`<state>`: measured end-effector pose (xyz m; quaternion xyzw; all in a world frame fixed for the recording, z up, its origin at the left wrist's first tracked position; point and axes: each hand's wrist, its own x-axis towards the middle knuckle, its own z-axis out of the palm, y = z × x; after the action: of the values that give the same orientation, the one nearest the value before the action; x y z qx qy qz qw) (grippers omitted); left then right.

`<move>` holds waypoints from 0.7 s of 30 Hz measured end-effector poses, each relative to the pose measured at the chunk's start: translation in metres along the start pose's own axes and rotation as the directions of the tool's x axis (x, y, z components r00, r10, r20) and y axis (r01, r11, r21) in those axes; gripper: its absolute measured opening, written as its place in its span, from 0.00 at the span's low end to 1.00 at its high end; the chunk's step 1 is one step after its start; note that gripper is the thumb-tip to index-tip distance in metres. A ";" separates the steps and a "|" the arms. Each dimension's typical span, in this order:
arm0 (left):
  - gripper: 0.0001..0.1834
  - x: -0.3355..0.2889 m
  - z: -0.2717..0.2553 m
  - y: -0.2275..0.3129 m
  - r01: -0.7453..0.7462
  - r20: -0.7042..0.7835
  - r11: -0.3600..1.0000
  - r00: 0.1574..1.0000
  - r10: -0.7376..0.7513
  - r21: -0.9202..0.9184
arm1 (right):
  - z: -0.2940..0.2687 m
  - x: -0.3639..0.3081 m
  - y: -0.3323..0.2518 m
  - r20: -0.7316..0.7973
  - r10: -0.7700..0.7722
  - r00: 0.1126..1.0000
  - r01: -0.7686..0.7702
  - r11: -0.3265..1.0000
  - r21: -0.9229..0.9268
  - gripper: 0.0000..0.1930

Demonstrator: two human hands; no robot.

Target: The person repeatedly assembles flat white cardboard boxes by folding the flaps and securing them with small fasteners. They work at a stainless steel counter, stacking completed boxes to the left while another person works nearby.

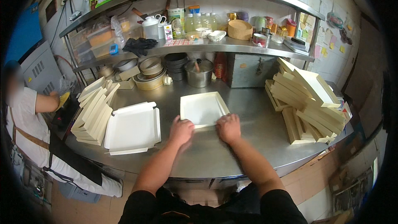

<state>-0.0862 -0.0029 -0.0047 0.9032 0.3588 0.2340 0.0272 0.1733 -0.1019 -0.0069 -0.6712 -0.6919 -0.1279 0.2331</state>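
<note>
My left fingers (188, 124) and right fingers (224, 121) curl at the near corners of a shallow cream tray (203, 108) mid-counter (203, 153); whether they clamp, I can't tell. It should be light, stiffish, crushable: best held by its walls. Left, an unfolded box (133, 127) and stacked trays (94, 114) crowd me; right, a leaning pile (304, 103).

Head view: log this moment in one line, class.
cardboard tray: on steel table | left hand: near-left corner | right hand: near-right corner | tray stacks: both sides
</note>
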 end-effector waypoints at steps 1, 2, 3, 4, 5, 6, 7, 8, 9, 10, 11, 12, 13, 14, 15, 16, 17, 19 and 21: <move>0.11 0.000 0.007 0.011 0.007 0.017 0.999 1.000 -0.006 -0.050 | 0.008 -0.001 -0.008 -0.014 -0.079 0.997 0.080 0.995 0.057 0.11; 0.11 0.002 0.010 0.025 -0.028 0.056 0.996 0.998 0.032 -0.084 | 0.009 0.001 -0.012 0.126 -0.126 0.984 0.082 0.949 0.304 0.11; 0.11 0.003 0.010 0.034 -0.061 0.095 0.991 0.993 0.073 -0.120 | 0.008 0.004 -0.012 0.150 -0.205 0.967 0.146 0.932 0.332 0.11; 0.11 0.003 0.009 0.032 -0.096 0.077 0.977 0.991 0.112 -0.189 | 0.005 0.004 -0.007 0.138 -0.195 0.971 0.139 0.931 0.338 0.10; 0.11 0.003 0.007 0.028 -0.131 0.057 0.957 0.987 0.151 -0.258 | 0.001 0.004 0.000 0.125 -0.184 0.975 0.132 0.930 0.343 0.10; 0.11 0.003 0.006 0.025 -0.166 0.035 0.931 0.982 0.188 -0.325 | -0.001 0.004 0.004 0.106 -0.135 0.985 0.104 0.960 0.261 0.09; 0.12 0.001 0.009 0.019 -0.154 0.039 0.917 0.983 0.181 -0.367 | -0.003 0.003 0.005 0.080 -0.089 0.993 0.074 0.981 0.181 0.09; 0.12 0.000 0.013 0.013 -0.141 0.044 0.902 0.984 0.174 -0.409 | -0.004 0.004 0.005 0.052 -0.045 0.998 0.039 0.994 0.102 0.08; 0.13 -0.001 0.016 0.006 -0.127 0.049 0.884 0.985 0.166 -0.450 | -0.004 0.006 0.002 0.049 -0.050 0.998 0.044 0.991 0.123 0.08; 0.13 0.001 0.016 0.005 -0.124 0.066 0.872 0.982 0.176 -0.473 | -0.003 0.004 0.000 0.056 -0.052 0.997 0.044 0.989 0.140 0.07; 0.13 0.003 0.015 0.003 -0.121 0.082 0.860 0.979 0.185 -0.496 | -0.001 0.002 -0.003 0.062 -0.056 0.997 0.045 0.987 0.157 0.07; 0.14 0.005 0.014 0.002 -0.115 0.097 0.848 0.976 0.192 -0.517 | 0.000 0.000 -0.005 0.071 -0.103 0.992 0.085 0.970 0.229 0.07; 0.13 0.005 0.014 0.001 -0.111 0.107 0.841 0.975 0.196 -0.529 | 0.001 0.000 -0.008 0.076 -0.155 0.985 0.125 0.946 0.299 0.07; 0.13 0.005 0.014 0.001 -0.107 0.117 0.835 0.973 0.200 -0.540 | 0.001 0.000 -0.009 0.078 -0.207 0.975 0.165 0.915 0.368 0.07; 0.12 0.004 0.014 0.000 -0.101 0.126 0.829 0.971 0.202 -0.551 | 0.001 0.000 -0.010 0.078 -0.220 0.972 0.172 0.903 0.394 0.07; 0.12 0.003 0.011 0.007 -0.014 0.126 0.806 0.986 0.110 -0.592 | 0.000 -0.001 -0.008 0.079 -0.226 0.971 0.173 0.892 0.419 0.08; 0.12 0.002 0.003 0.018 0.069 0.129 0.777 0.991 0.016 -0.626 | 0.000 0.000 -0.008 0.074 -0.233 0.970 0.177 0.878 0.446 0.08; 0.12 0.001 -0.001 0.028 0.119 0.112 0.781 0.992 -0.062 -0.614 | 0.000 0.001 -0.006 0.118 -0.229 0.966 0.146 0.865 0.480 0.08; 0.12 0.001 -0.002 0.031 0.057 0.067 0.855 0.997 -0.026 -0.516 | 0.006 0.002 -0.006 0.131 -0.246 0.960 0.146 0.845 0.515 0.07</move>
<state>-0.0671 -0.0256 0.0040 0.8610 0.3011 0.2952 0.2843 0.1669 -0.0974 -0.0099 -0.5222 -0.7857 0.0977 0.3170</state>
